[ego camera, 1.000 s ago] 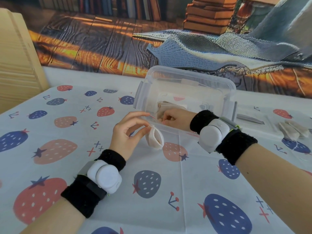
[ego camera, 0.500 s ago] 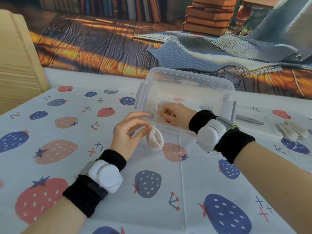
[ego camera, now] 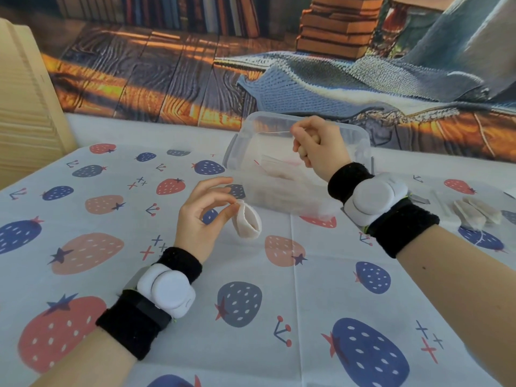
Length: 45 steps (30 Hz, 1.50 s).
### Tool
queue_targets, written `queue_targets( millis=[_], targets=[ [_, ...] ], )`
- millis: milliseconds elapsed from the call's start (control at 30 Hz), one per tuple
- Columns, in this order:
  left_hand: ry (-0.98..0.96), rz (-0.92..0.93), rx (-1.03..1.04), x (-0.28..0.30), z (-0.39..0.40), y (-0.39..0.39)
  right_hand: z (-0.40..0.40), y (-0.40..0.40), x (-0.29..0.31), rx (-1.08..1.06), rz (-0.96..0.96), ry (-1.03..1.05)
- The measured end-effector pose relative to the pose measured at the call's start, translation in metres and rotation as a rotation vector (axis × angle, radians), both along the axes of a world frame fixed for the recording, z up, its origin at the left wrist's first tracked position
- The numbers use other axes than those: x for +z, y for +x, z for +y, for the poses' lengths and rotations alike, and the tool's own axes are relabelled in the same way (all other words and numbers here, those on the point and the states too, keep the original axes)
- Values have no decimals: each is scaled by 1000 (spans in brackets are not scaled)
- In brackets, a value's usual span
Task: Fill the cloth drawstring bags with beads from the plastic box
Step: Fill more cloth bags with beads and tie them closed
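Pinching the rim of an open cloth bag, the left hand holds it beside the plastic box, over which the right hand is fisted around beads.

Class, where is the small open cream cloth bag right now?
Head view, centre: the cream cloth bag is pinched by the left hand, just before the clear plastic box.

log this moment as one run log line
left hand: pinching open cloth bag | right hand: fisted above plastic box, contents hidden | bag: not yet filled
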<state>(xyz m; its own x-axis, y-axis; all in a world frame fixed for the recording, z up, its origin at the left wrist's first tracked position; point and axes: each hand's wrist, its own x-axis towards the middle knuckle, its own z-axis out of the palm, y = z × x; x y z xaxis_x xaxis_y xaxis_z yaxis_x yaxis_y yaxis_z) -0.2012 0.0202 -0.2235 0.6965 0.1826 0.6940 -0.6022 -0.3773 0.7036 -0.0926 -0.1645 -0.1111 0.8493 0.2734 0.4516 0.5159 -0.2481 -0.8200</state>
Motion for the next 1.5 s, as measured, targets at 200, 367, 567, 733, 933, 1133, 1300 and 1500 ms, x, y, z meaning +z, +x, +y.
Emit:
queue_targets(
  millis=[200, 367, 567, 733, 933, 1133, 1300, 1500],
  targets=[
    [-37, 168, 13, 0, 0, -1, -2, -28, -5, 119, -95, 188],
    [-44, 327, -65, 1, -7, -3, -14, -48, -37, 155, 180, 280],
    [-63, 340, -79, 1, -18, -14, -27, -55, -85, 65, 575, 447],
    [-47, 314, -15, 0, -29, -18, -32, -56, -103, 39, 686, 555],
    [-126, 222, 66, 4, -28, -17, -38, -53, -103, 74, 771, 705],
    [-27, 310, 88, -4, -24, -14, -36, -58, -108, 172, 750, 525],
    [16, 324, 98, -5, -23, -13, -31, -66, -109, 133, 668, 312],
    [107, 287, 64, -2, -27, -17, -28, -73, -108, 172, 555, 130]
  ],
)
